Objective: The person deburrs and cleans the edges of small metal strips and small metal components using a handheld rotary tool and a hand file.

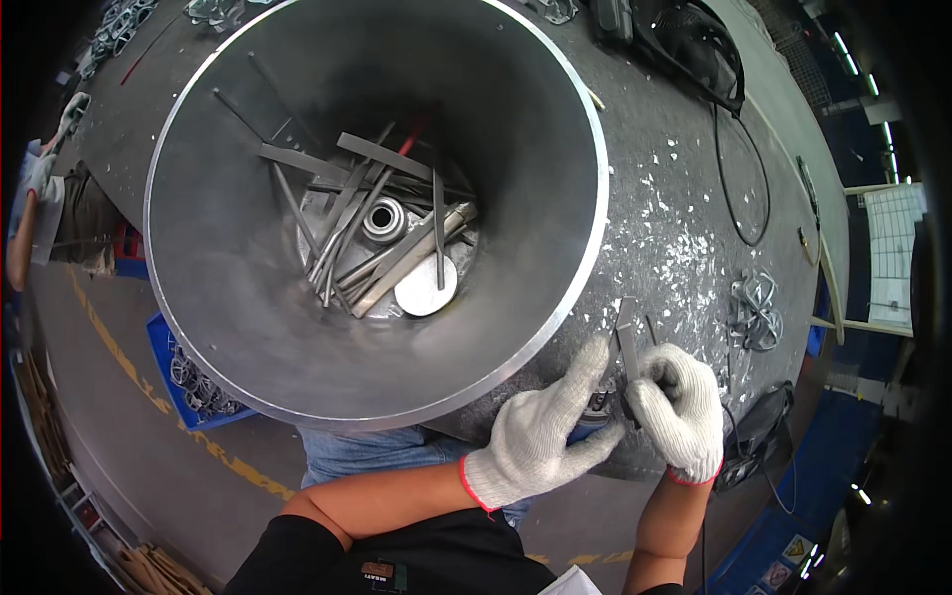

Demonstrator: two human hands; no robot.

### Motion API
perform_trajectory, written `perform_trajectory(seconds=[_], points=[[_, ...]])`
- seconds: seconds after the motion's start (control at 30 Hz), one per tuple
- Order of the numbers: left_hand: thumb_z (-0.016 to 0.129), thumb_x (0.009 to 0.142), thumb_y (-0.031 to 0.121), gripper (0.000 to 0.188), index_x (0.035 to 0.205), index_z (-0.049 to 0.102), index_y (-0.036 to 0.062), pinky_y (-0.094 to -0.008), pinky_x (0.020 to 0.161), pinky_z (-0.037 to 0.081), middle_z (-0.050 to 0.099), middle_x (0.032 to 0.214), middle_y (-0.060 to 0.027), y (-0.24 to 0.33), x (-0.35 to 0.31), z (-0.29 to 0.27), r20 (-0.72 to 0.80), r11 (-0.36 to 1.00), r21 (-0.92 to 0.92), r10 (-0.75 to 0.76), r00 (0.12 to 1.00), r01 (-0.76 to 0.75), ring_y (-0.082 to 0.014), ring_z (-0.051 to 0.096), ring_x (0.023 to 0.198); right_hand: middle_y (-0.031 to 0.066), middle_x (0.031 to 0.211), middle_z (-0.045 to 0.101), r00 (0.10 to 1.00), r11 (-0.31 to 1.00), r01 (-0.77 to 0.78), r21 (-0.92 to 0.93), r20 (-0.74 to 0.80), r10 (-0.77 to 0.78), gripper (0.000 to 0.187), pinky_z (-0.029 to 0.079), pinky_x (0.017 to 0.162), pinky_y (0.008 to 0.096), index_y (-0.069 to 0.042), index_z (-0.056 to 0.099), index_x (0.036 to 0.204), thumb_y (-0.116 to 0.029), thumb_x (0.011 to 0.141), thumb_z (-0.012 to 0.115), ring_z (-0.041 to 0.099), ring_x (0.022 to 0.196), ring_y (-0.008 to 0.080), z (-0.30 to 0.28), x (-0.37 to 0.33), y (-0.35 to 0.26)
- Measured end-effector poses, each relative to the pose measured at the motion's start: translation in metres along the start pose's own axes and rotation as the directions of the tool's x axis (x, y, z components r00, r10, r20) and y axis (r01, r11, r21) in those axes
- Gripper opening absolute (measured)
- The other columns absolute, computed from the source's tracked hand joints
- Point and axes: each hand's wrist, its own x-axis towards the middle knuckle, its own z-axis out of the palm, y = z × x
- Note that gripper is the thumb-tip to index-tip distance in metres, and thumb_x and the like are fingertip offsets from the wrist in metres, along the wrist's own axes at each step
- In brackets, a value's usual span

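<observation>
My left hand (540, 426), in a white knit glove with a red cuff, is open, its thumb and fingers apart. Beside its fingers is a partly hidden blue and dark round-bodied object (595, 409) whose kind I cannot make out. My right hand (679, 407), gloved alike, is closed with thumb and fingers pinched at the lower part of a narrow flat grey metal strip (628, 347). The strip points away from me, close to my left thumb. A thin dark rod (652, 329) shows just above the right fingers; whether it is held is unclear.
A large metal drum (377, 421) opens toward me, with metal bars, a ringed metal part (384, 219) and a pale disc (426, 288) inside. Pale flakes litter the grey table (654, 188). Metal loops (756, 309), a black cable (769, 203) and a blue bin (164, 347) lie around.
</observation>
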Motion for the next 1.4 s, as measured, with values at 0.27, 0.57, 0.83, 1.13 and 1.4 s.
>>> perform_trajectory(seconds=[0.27,0.57,0.83,1.13,1.4], points=[[0.086,0.077,0.013,0.105,0.157,0.022,-0.0117,-0.0409,0.067,0.060,0.062,0.132,-0.0326,-0.004,0.001,0.000,-0.019,0.999,0.004,0.038,0.999,-0.038,-0.0363,0.076,0.079,0.0036,0.071,0.065,0.998,1.000,-0.024,-0.013,-0.054,0.023,0.010,0.046,0.059,0.0249,0.001,0.067,0.091,-0.008,0.087,0.071,0.056,0.065,0.0068,0.001,-0.011,-0.002],[0.085,0.077,0.011,0.104,0.156,0.022,-0.0129,-0.0403,0.068,0.061,0.065,0.125,-0.0313,-0.002,0.000,0.000,0.014,1.000,-0.017,-0.010,1.000,0.011,-0.0353,0.077,0.081,0.0031,0.071,0.065,0.996,0.998,-0.051,0.042,-0.073,0.054,0.010,0.046,0.060,0.0242,0.001,0.067,0.090,-0.008,0.087,0.071,0.055,0.067,0.0057,0.003,-0.014,-0.005],[0.083,0.077,0.009,0.103,0.156,0.022,-0.0129,-0.0404,0.069,0.062,0.067,0.120,-0.0315,-0.003,0.001,0.000,0.029,0.999,-0.030,-0.023,0.999,0.024,-0.0350,0.077,0.082,0.0040,0.076,0.069,0.984,0.951,-0.151,0.269,-0.052,0.170,0.015,0.046,0.062,0.0235,0.005,0.070,0.100,-0.006,0.089,0.067,0.057,0.070,0.0054,0.008,-0.022,-0.010],[0.084,0.077,0.010,0.104,0.157,0.022,-0.0127,-0.0399,0.067,0.061,0.068,0.120,-0.0302,-0.001,0.001,-0.001,0.023,1.000,0.022,-0.018,1.000,0.018,-0.0350,0.077,0.081,0.0066,0.089,0.072,0.984,0.939,-0.130,0.318,-0.071,0.160,0.024,0.051,0.072,0.0245,0.007,0.069,0.112,-0.003,0.091,0.064,0.062,0.081,0.0076,0.011,-0.025,-0.011],[0.083,0.078,0.009,0.102,0.156,0.022,-0.0128,-0.0394,0.069,0.061,0.072,0.110,-0.0258,0.001,0.001,0.000,0.029,0.998,-0.037,-0.045,0.999,0.046,-0.0335,0.077,0.081,0.0104,0.101,0.074,0.989,0.967,-0.083,0.239,-0.096,0.108,0.031,0.053,0.081,0.0252,0.008,0.068,0.120,0.001,0.090,0.060,0.065,0.090,0.0095,0.008,-0.028,-0.017]])
